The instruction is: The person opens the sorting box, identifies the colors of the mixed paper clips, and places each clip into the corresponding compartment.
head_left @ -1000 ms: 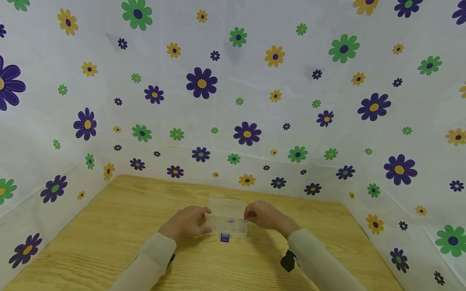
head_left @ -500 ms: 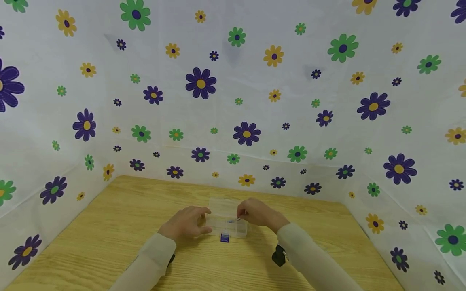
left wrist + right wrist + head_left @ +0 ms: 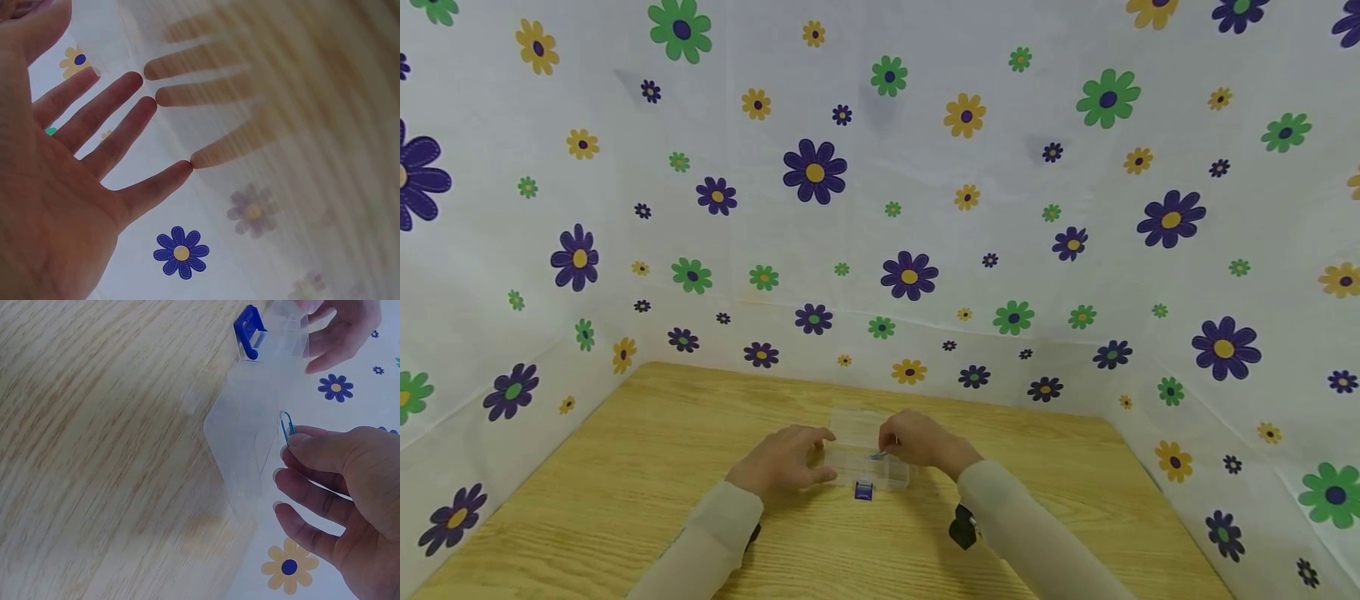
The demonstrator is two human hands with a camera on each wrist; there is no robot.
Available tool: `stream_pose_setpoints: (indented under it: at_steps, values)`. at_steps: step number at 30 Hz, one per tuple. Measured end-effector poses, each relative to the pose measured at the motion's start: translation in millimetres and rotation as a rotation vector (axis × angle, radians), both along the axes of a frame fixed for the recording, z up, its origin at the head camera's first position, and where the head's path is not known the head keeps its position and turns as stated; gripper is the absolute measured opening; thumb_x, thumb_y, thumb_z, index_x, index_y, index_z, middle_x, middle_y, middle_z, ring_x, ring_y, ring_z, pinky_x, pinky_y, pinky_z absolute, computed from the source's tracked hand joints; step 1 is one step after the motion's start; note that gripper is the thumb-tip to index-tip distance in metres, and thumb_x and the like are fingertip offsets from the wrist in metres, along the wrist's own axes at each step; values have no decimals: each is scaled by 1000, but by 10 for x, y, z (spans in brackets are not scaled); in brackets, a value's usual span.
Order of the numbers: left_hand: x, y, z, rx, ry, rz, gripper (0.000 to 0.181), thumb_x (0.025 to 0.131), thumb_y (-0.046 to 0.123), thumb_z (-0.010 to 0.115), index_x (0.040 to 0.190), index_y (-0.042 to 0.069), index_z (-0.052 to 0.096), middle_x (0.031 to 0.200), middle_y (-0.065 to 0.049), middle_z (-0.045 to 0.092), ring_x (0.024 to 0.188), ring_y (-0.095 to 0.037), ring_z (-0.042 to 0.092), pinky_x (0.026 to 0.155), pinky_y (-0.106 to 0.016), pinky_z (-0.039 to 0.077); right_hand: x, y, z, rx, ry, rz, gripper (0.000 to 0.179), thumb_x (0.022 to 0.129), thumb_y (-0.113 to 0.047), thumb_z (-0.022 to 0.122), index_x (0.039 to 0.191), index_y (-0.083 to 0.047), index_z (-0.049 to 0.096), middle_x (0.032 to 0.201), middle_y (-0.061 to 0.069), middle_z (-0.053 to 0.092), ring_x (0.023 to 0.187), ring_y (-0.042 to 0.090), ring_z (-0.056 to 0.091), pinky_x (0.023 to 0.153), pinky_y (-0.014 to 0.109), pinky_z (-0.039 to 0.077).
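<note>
A clear plastic compartment box [image 3: 844,460] stands on the table with its lid [image 3: 853,425] raised at the back and a blue latch [image 3: 863,490] at its front. My right hand [image 3: 917,437] is over the box's right half. Between thumb and index finger it pinches a blue paper clip [image 3: 287,428], plain in the right wrist view. Something small and bluish [image 3: 876,456] shows in the box below those fingertips, too small to tell apart. At the box's left end is my left hand [image 3: 786,458], its fingers [image 3: 125,134] straight and spread in the left wrist view.
The wood-grain table [image 3: 715,417] carries the box near its middle. White sheets with printed flowers [image 3: 910,275] hang around the back and both sides. A dark wrist device [image 3: 964,527] sits under my right sleeve.
My right hand has moved left from the box's right edge to over its inside, carrying the paper clip. The left hand and the box have stayed put.
</note>
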State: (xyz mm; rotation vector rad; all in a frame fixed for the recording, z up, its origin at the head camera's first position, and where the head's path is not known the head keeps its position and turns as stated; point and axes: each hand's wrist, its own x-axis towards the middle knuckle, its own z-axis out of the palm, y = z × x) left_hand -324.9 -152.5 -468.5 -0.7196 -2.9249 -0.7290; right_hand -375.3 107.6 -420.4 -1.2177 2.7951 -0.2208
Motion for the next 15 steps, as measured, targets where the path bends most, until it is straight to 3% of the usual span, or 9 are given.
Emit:
stream_pose_setpoints:
  at_steps: [15]
  values:
    - [-7, 4, -13, 1, -6, 12, 58, 89, 48, 77, 132, 13, 65, 119, -8, 71, 111, -27, 65, 104, -52, 52, 45, -2, -2, 3, -2, 0, 9, 97, -8, 70, 97, -9, 79, 94, 1, 78, 79, 7, 64, 78, 26, 58]
